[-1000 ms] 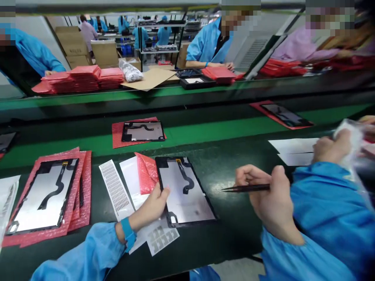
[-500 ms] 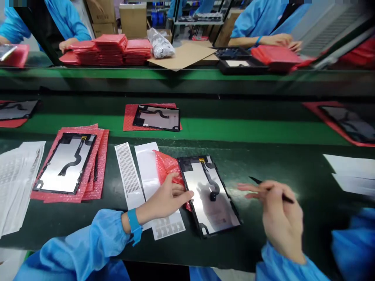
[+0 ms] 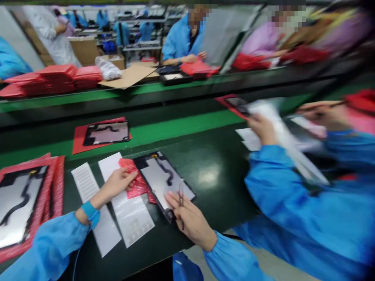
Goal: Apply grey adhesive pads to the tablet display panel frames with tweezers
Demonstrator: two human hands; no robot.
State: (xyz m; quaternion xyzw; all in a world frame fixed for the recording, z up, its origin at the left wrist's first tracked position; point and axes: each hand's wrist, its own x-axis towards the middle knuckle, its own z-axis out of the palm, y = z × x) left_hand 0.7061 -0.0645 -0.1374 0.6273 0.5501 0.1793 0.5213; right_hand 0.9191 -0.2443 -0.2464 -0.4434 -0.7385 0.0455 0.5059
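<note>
A dark-framed panel [image 3: 164,179] with a silver back and a black flex cable lies on the dark bench in front of me. My left hand [image 3: 117,183] pinches the red bubble-wrap bag [image 3: 135,183] tucked under the panel's left edge. My right hand [image 3: 187,216] rests on the panel's near corner, fingers closed round black tweezers [image 3: 181,199] that point up over the panel. Two white label sheets [image 3: 129,212] lie under and left of my left hand.
A stack of red bags with another panel [image 3: 20,199] sits at the left. A panel on a red bag [image 3: 105,133] rides the green belt. A co-worker in a blue sleeve [image 3: 293,183] handles a clear bag at my right. Across the line, people work beside red stacks [image 3: 55,78].
The view has swung right and blurred. My right hand came in from the right and settled on the panel's near corner with the tweezers. My left hand shifted onto the red bag.
</note>
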